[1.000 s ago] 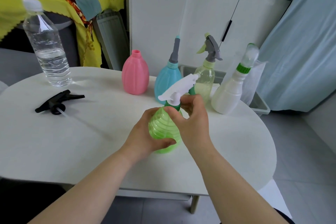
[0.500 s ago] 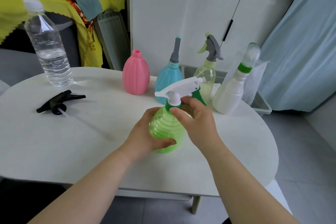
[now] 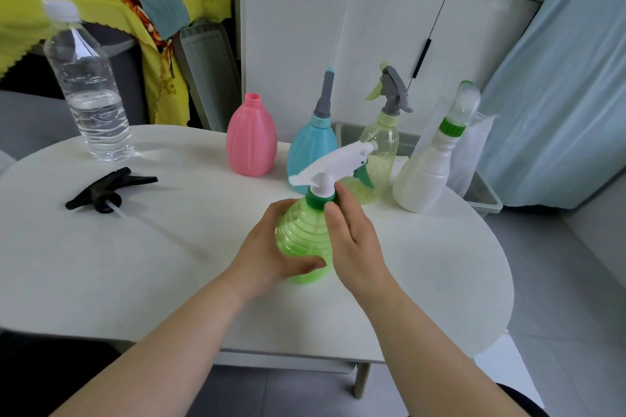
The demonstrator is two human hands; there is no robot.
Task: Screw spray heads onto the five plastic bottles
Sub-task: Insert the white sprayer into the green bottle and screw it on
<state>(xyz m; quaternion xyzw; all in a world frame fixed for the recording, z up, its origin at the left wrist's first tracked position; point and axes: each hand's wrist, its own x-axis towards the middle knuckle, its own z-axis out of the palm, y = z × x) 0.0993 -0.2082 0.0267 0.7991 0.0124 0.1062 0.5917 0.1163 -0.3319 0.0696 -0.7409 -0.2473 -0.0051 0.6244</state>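
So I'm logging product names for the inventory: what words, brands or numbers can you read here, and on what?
None: no readable text in the head view.
The water bottle has no label.
The green spray bottle, pink bottle and black spray head are unmarked.

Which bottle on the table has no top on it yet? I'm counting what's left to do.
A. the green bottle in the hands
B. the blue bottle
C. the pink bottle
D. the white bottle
C: the pink bottle stands with a bare open neck, while the black spray head lies loose on the table; the blue, white and green ones all carry tops.
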